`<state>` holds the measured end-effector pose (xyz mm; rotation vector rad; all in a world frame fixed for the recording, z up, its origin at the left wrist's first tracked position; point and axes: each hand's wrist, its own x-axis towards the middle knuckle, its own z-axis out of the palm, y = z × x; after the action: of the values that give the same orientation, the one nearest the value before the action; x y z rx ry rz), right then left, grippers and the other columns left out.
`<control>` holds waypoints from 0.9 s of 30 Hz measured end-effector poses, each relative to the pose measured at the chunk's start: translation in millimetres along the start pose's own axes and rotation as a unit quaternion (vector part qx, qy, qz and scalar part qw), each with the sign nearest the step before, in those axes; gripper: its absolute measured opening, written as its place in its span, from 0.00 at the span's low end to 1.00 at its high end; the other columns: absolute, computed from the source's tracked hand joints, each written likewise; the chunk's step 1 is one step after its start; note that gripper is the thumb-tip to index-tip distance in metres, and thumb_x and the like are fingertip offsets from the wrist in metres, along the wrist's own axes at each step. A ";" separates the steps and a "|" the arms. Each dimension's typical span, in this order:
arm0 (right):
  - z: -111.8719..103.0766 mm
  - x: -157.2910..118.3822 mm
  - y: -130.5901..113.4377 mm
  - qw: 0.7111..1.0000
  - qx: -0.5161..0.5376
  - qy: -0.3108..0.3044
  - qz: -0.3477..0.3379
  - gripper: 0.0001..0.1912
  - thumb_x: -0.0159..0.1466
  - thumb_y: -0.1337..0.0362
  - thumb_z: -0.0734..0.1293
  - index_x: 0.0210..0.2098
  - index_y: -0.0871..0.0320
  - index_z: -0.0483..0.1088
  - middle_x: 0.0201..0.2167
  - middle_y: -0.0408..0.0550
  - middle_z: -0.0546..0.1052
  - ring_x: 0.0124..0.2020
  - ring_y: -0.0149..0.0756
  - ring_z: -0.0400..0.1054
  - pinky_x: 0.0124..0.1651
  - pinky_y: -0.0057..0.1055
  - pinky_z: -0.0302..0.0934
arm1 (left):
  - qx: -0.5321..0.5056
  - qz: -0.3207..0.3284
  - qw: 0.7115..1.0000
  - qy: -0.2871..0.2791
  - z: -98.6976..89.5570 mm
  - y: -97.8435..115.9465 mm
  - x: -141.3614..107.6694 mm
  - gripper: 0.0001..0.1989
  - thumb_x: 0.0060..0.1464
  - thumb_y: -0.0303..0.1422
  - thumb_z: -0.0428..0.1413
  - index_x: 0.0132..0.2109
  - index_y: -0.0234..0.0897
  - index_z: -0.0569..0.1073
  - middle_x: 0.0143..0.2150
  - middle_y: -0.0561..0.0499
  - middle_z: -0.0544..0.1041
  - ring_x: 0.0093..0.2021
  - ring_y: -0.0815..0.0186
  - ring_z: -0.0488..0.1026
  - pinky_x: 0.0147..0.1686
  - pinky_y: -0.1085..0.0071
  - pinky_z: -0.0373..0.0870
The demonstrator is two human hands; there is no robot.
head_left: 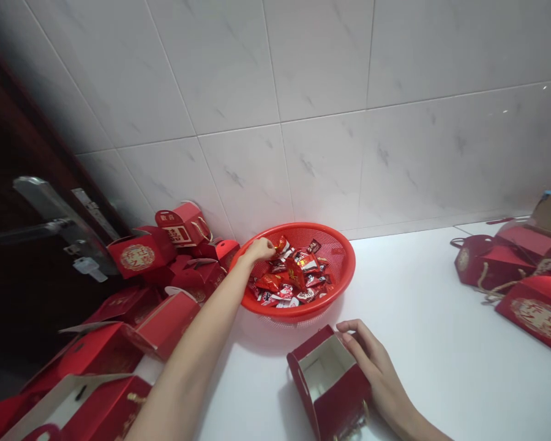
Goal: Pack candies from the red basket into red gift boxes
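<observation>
A red plastic basket holds many wrapped candies in red, white and brown. My left hand reaches over its left rim, fingers pinched on a shiny red and gold candy. Nearer to me on the white table, a dark red gift box stands with its top open, and its pale inside shows no contents. My right hand rests against the box's right side, thumb and fingers around its upper edge.
Many red gift boxes crowd the left side, some stacked and some open. More closed boxes with rope handles lie at the right. Behind is a tiled wall, with a dark door and metal handle at the left.
</observation>
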<state>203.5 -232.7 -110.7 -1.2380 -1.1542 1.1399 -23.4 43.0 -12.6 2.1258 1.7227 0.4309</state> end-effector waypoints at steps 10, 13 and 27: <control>0.6 1.1 -5.5 1.000 -0.016 -0.007 -0.014 0.20 0.65 0.43 0.61 0.39 0.54 0.68 0.38 0.46 0.75 0.41 0.42 0.69 0.44 0.34 0.60 | 0.138 0.022 0.986 -0.086 0.6 4.7 -6.5 0.23 0.33 0.23 0.65 0.42 0.42 0.83 0.47 0.51 0.83 0.51 0.56 0.77 0.44 0.74 0.72; 0.8 0.9 -4.6 1.000 -0.020 -0.005 -0.016 0.20 0.66 0.43 0.61 0.38 0.54 0.68 0.38 0.46 0.75 0.41 0.41 0.69 0.43 0.34 0.60 | 0.142 0.036 0.984 -0.098 2.5 5.6 -5.5 0.32 0.29 0.20 0.64 0.48 0.43 0.82 0.52 0.49 0.82 0.53 0.55 0.77 0.46 0.74 0.72; 2.1 -0.9 -8.1 1.000 -0.014 -0.012 -0.016 0.19 0.66 0.44 0.61 0.38 0.54 0.67 0.35 0.46 0.74 0.36 0.40 0.67 0.38 0.33 0.61 | 0.048 0.029 0.986 -0.155 13.5 -1.6 0.9 0.15 0.28 0.28 0.68 0.31 0.43 0.81 0.33 0.51 0.82 0.40 0.57 0.77 0.38 0.72 0.69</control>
<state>201.3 -233.5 -102.6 -1.2255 -1.2086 1.1208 -18.4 42.9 -25.3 2.1784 1.5357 0.0268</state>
